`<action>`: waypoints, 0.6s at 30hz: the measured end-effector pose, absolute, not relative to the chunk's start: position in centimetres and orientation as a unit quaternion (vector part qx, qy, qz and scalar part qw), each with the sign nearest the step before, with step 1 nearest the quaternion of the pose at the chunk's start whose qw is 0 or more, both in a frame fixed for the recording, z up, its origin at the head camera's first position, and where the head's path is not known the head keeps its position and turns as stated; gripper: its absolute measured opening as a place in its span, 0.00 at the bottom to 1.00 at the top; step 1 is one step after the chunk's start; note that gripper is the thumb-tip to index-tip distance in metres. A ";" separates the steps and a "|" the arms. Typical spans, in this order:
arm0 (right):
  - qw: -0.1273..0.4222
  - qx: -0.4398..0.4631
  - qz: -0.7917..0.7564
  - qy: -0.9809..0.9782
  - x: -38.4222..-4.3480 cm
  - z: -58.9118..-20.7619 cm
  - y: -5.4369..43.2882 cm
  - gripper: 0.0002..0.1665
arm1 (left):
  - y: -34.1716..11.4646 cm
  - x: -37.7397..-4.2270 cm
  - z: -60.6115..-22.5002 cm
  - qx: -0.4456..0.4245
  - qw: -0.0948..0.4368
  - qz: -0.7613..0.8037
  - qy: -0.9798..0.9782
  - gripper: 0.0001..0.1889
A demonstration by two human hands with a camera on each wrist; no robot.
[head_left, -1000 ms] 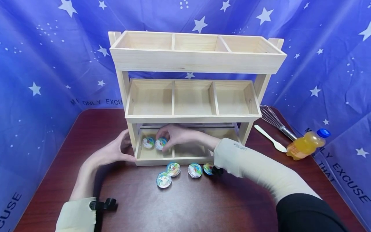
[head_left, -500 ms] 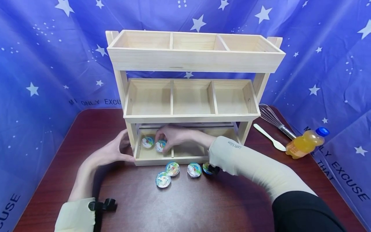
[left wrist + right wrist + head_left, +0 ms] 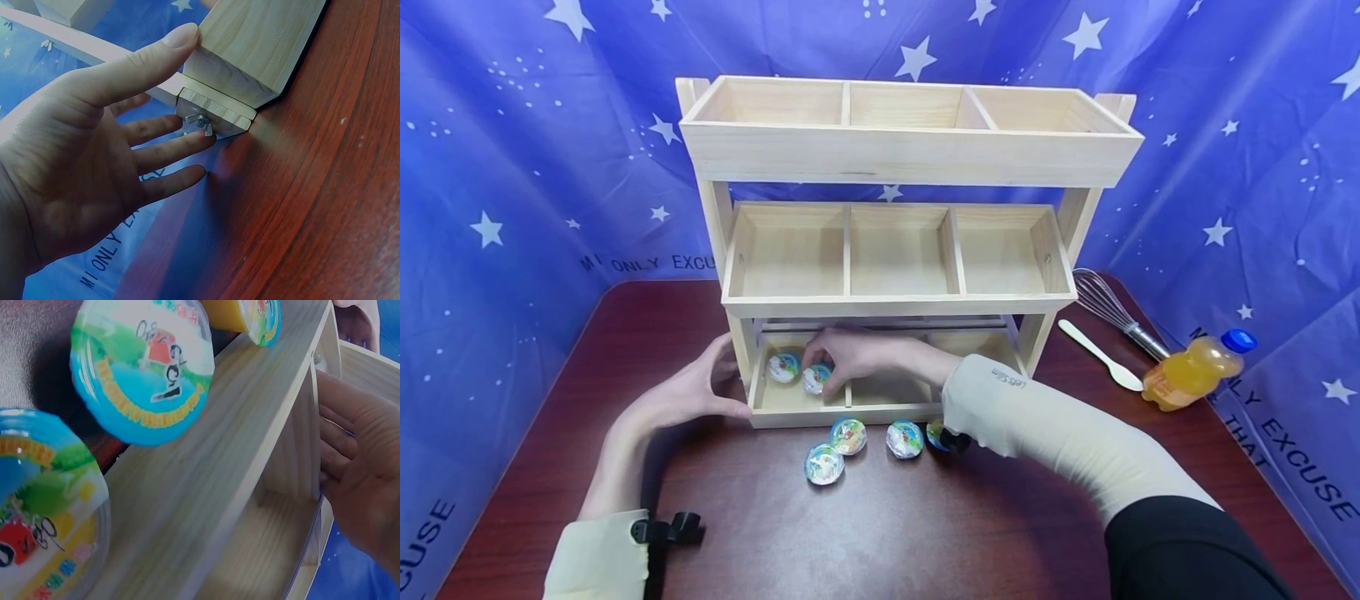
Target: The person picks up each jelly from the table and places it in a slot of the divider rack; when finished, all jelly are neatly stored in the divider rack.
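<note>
My right hand reaches into the left compartment of the wooden rack's bottom tray. Thumb and fingers there hold a small jelly cup with a printed foil lid, near the divider. Another jelly cup sits to its left in the same compartment. In the right wrist view, the divider hides the fingertips and the held cup. My left hand is at the tray's left end, its thumb at the front corner. The left wrist view shows its fingers spread beside a wing nut.
Several jelly cups lie on the dark red table before the rack, one partly behind the right wrist's strap. A whisk, a white spoon and an orange drink bottle lie to the right. Starry blue cloth hangs behind.
The held jelly cup and my right hand have shifted very slightly toward the tray's front. My left hand stays at the tray's corner.
</note>
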State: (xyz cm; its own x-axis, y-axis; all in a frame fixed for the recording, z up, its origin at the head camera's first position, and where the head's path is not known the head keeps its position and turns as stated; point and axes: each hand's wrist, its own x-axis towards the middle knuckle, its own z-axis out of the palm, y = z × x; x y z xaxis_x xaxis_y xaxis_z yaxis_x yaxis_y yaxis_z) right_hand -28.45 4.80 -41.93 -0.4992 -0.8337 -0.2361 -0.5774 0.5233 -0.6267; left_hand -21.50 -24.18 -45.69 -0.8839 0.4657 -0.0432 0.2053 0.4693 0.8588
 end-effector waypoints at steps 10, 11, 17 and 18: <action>0.238 -0.460 -0.237 0.822 -27.9 -41.6 6.0 0.26 | -24.2 -21.6 -45.8 0.199 0.137 0.478 0.845 0.59; 0.238 -0.458 -0.244 0.821 -27.9 -41.5 6.2 0.26 | -24.2 -21.6 -45.8 0.199 0.137 0.477 0.845 0.59; 0.218 -0.438 -0.282 0.825 -27.6 -41.3 7.2 0.25 | -24.3 -21.6 -45.9 0.195 0.139 0.476 0.846 0.59; 0.214 -0.433 -0.290 0.827 -27.5 -41.2 7.3 0.26 | -24.3 -21.6 -45.9 0.194 0.139 0.476 0.846 0.59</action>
